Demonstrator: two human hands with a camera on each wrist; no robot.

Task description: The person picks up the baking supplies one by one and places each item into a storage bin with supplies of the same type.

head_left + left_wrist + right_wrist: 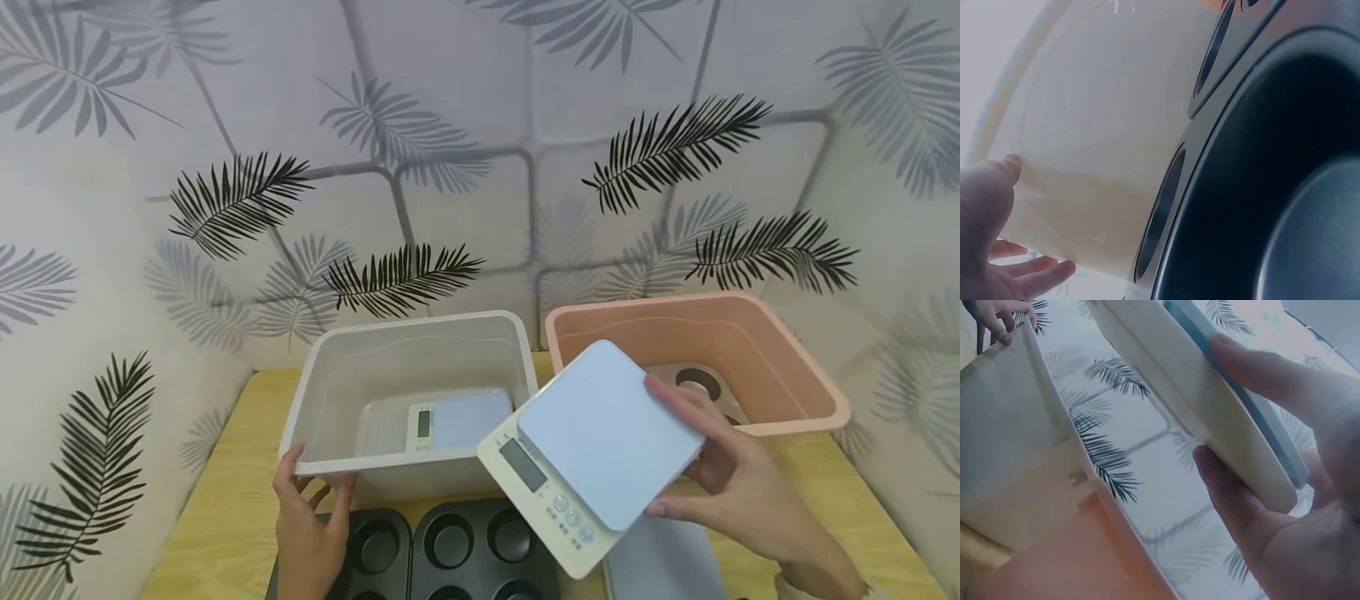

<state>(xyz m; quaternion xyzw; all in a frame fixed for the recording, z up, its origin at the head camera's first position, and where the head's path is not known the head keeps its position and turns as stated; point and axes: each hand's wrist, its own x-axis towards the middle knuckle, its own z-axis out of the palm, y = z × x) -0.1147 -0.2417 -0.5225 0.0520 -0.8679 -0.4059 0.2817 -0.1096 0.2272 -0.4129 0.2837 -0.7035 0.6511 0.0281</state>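
My right hand (738, 492) holds a white kitchen scale (611, 433) by its right edge, the fingers over the pale blue platform and the thumb at the near side. The scale is tilted, its display and buttons facing up, above the muffin pans (480, 546) and the gap between two bins. At the front left corner of the white bin (405, 329), my left hand (311, 525) grips with fingers at the rim and thumb against the front wall. Inside that bin lies a second kitchen scale (465, 421). The right wrist view shows the held scale (1210, 406) edge-on.
To the right stands a pink bin (810, 367) with a muffin pan (720, 387) inside. A flat pale blue thing (667, 562) lies at the near right, partly behind the held scale. All stand on a wooden table (217, 483) against a leaf-patterned backdrop (480, 108).
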